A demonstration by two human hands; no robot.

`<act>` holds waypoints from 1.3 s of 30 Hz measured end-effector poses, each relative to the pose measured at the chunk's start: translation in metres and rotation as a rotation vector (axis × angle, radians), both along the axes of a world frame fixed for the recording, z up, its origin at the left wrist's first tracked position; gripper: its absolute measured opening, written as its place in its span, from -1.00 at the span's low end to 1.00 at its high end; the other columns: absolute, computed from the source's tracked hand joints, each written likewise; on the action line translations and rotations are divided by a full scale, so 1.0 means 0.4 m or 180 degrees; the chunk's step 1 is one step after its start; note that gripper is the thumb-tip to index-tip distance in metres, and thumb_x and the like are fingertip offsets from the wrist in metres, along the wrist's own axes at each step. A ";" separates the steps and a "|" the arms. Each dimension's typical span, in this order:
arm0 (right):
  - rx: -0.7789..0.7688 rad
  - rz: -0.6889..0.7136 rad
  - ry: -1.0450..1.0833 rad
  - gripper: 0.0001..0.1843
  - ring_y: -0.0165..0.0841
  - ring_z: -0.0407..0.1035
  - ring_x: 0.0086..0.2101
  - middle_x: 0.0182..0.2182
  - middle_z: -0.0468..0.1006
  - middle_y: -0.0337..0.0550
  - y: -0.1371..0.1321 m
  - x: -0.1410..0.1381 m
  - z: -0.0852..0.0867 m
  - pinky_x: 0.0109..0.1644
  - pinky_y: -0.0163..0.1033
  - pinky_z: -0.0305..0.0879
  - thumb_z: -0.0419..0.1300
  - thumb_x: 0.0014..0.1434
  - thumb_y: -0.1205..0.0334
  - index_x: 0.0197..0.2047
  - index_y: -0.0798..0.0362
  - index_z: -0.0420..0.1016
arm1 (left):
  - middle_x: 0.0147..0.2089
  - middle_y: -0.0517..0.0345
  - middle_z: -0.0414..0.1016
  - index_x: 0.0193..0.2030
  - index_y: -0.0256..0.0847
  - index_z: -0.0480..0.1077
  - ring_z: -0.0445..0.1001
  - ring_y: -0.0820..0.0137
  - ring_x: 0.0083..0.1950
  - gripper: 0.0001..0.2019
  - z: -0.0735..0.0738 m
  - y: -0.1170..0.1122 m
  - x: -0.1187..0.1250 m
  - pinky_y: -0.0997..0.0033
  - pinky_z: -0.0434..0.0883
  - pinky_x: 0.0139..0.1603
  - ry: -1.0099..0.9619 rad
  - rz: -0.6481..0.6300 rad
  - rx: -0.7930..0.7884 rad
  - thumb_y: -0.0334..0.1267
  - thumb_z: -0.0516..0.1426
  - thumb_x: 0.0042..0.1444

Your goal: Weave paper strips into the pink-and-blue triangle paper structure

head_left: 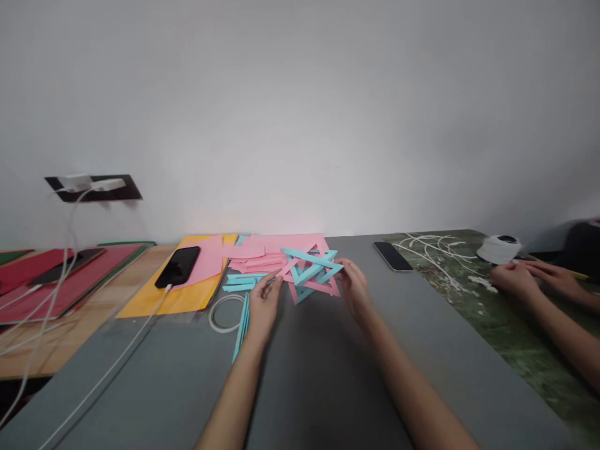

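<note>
Between my two hands is a folded-paper star [313, 272] made of interlocking pink and blue strips, held up over the grey table [323, 375]. My left hand [263, 306] pinches a pink point at its left side. My right hand [355, 289] grips a blue point at its right side, the fingers partly hidden behind it. Left of the star lie folded blue paper strips [241, 282] and a pile of pink paper strips [248, 265]. Beside my left wrist are more blue strips [240, 328] and a roll of tape [225, 314].
At the left, a phone [178, 267] on a charging cable rests on a yellow sheet [150, 304]. Another phone [392, 256] lies at the right. On a green surface there, white cord [435, 250] and a spool [499, 249] lie near another person's hands [515, 279]. A wall socket [94, 187] holds chargers.
</note>
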State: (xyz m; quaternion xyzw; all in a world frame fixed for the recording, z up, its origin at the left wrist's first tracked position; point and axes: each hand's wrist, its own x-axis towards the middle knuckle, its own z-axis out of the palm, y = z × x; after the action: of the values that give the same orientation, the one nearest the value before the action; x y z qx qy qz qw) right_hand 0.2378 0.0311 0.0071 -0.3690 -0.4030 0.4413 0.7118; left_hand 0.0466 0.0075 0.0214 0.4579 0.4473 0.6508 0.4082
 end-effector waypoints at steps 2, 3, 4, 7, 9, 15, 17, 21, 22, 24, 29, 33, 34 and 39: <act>0.0012 -0.0019 0.0018 -0.68 -0.42 0.32 -0.44 -0.44 0.48 -0.19 0.005 0.007 -0.003 -0.37 -0.33 0.25 0.20 -0.03 -0.05 -0.45 0.06 0.48 | -0.20 0.00 0.55 -0.20 -0.26 0.49 0.48 0.32 -0.17 -0.67 -0.004 0.004 -0.002 0.34 0.38 -0.09 0.0047 0.0022 0.0166 -0.13 0.23 -0.10; -0.0011 -0.0042 0.0025 -0.70 -0.43 0.32 -0.44 -0.44 0.49 -0.20 0.007 0.011 -0.004 -0.36 -0.33 0.25 0.23 -0.05 -0.03 -0.45 0.06 0.49 | -0.16 -0.01 0.53 -0.18 -0.25 0.49 0.47 0.32 -0.13 -0.67 -0.007 0.005 -0.004 0.33 0.37 -0.06 0.0098 0.0050 0.0262 -0.13 0.22 -0.09; -0.0051 -0.0079 0.0034 -0.73 -0.43 0.32 -0.44 -0.45 0.50 -0.21 0.009 0.015 -0.005 -0.36 -0.34 0.25 0.26 -0.08 0.00 -0.45 0.05 0.51 | -0.12 -0.02 0.52 -0.17 -0.23 0.49 0.46 0.31 -0.09 -0.68 -0.008 0.006 -0.007 0.32 0.36 -0.04 0.0166 0.0090 0.0369 -0.14 0.22 -0.07; -0.0192 -0.0088 0.0040 -0.73 -0.45 0.33 -0.48 -0.42 0.54 -0.19 0.008 0.026 -0.002 -0.41 -0.34 0.24 0.32 -0.15 0.05 -0.42 0.06 0.55 | -0.05 -0.01 0.45 -0.17 -0.17 0.50 0.39 0.31 0.00 -0.73 -0.013 0.010 -0.017 0.34 0.34 0.00 0.0484 0.0226 0.0708 -0.16 0.19 -0.03; -0.0271 -0.0033 -0.0006 -0.70 -0.44 0.34 -0.49 -0.41 0.56 -0.16 0.005 0.029 0.003 -0.45 -0.34 0.23 0.32 -0.16 0.04 -0.40 0.08 0.56 | -0.07 0.02 0.42 -0.17 -0.13 0.51 0.38 0.33 -0.01 -0.75 -0.017 0.012 -0.023 0.36 0.33 0.00 0.0707 0.0303 0.0875 -0.18 0.19 -0.02; -0.0340 0.0046 0.0024 -0.65 -0.40 0.41 -0.42 -0.45 0.57 -0.18 0.007 0.024 -0.001 -0.40 -0.35 0.27 0.41 -0.33 0.20 -0.38 0.06 0.54 | -0.19 0.05 0.46 -0.19 -0.16 0.52 0.42 0.37 -0.15 -0.74 -0.037 0.017 -0.025 0.40 0.38 -0.10 0.0423 0.0241 0.0753 -0.20 0.22 -0.08; -0.0329 0.0042 0.0056 -0.64 -0.38 0.43 -0.39 -0.44 0.57 -0.18 0.013 0.021 -0.015 -0.33 -0.32 0.31 0.41 -0.34 0.20 -0.37 0.06 0.52 | -0.16 0.04 0.49 -0.20 -0.18 0.52 0.44 0.37 -0.16 -0.70 -0.044 0.016 -0.023 0.39 0.38 -0.09 0.0063 0.0215 0.0499 -0.20 0.26 -0.14; -0.0265 0.0134 -0.0096 -0.66 -0.37 0.44 -0.40 -0.45 0.57 -0.18 0.022 0.012 -0.042 -0.28 -0.27 0.34 0.40 -0.30 0.16 -0.39 0.05 0.48 | -0.11 0.04 0.52 -0.17 -0.22 0.50 0.49 0.44 -0.23 -0.68 -0.058 0.019 -0.027 0.39 0.40 -0.09 -0.0784 -0.0001 -0.0157 -0.16 0.24 -0.11; -0.0258 0.0166 -0.0135 -0.67 -0.37 0.44 -0.41 -0.46 0.57 -0.19 0.022 0.008 -0.046 -0.28 -0.26 0.34 0.39 -0.30 0.15 -0.40 0.05 0.48 | -0.10 0.05 0.52 -0.17 -0.22 0.49 0.49 0.45 -0.24 -0.68 -0.062 0.022 -0.030 0.41 0.40 -0.10 -0.0936 -0.0043 -0.0265 -0.17 0.25 -0.10; -0.0250 0.0220 -0.0182 -0.69 -0.37 0.44 -0.43 -0.50 0.56 -0.20 0.022 0.000 -0.053 -0.27 -0.25 0.34 0.40 -0.30 0.14 -0.44 0.04 0.47 | -0.12 0.06 0.54 -0.18 -0.23 0.49 0.50 0.48 -0.22 -0.70 -0.070 0.028 -0.036 0.46 0.39 -0.09 -0.1154 -0.0108 -0.0429 -0.23 0.27 -0.11; -0.0155 0.0374 -0.0349 -0.67 -0.32 0.45 -0.38 -0.45 0.57 -0.19 0.019 -0.009 -0.056 -0.21 -0.20 0.34 0.39 -0.30 0.11 -0.39 0.01 0.52 | -0.25 0.10 0.58 -0.29 -0.26 0.49 0.53 0.51 -0.24 -0.82 -0.085 0.044 -0.050 0.51 0.38 -0.03 -0.1602 -0.0135 -0.0699 -0.42 0.27 -0.12; 0.0201 0.0324 -0.0982 -0.66 -0.26 0.43 -0.23 -0.25 0.57 -0.13 0.018 0.001 -0.057 -0.17 -0.17 0.33 0.32 -0.14 0.08 -0.24 -0.01 0.55 | -0.28 0.11 0.59 -0.30 -0.25 0.49 0.54 0.50 -0.24 -0.84 -0.091 0.049 -0.057 0.50 0.38 0.00 -0.1740 -0.0094 -0.0723 -0.46 0.25 -0.09; 0.0298 0.0253 -0.1149 -0.66 -0.25 0.42 -0.21 -0.22 0.56 -0.12 0.018 0.004 -0.057 -0.16 -0.17 0.33 0.30 -0.11 0.07 -0.22 -0.02 0.55 | -0.28 0.11 0.59 -0.30 -0.25 0.49 0.54 0.50 -0.23 -0.83 -0.092 0.049 -0.059 0.50 0.38 0.01 -0.1749 -0.0093 -0.0729 -0.46 0.25 -0.09; 0.0438 0.0074 -0.1454 -0.64 -0.28 0.42 -0.26 -0.28 0.57 -0.10 0.011 0.008 -0.049 -0.19 -0.16 0.32 0.27 -0.04 0.08 -0.13 -0.02 0.53 | -0.25 0.11 0.59 -0.27 -0.24 0.49 0.53 0.49 -0.17 -0.82 -0.086 0.048 -0.066 0.50 0.35 0.04 -0.1731 -0.0065 -0.0772 -0.46 0.24 -0.07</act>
State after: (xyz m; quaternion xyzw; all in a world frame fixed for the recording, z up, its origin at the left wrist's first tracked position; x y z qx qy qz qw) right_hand 0.2409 0.0353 -0.0124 -0.4052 -0.5870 0.3260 0.6205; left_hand 0.0202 0.0268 -0.0132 0.2191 0.3914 0.6873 0.5713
